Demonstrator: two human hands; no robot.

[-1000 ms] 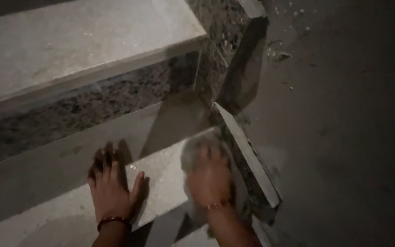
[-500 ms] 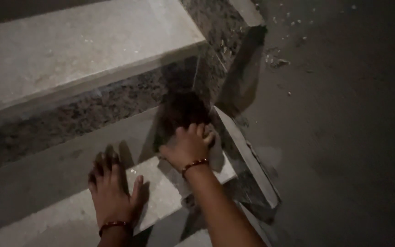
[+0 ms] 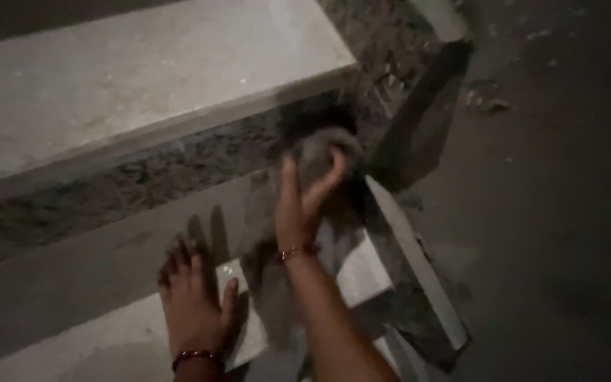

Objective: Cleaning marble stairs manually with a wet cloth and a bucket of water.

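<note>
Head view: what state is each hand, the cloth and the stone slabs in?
Left hand: flat, fingers spread, pressing on the lower slab.
Right hand: raised, gripping the grey cloth.
Grey cloth: bunched against the speckled riser.
Lower slab: lying flat.
Edge strip: standing on edge beside the slab.

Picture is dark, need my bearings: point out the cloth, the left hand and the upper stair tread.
grey cloth (image 3: 323,152), head view, bunched top.
left hand (image 3: 194,311), head view, back of hand.
upper stair tread (image 3: 143,78), head view, bare top surface.
</note>
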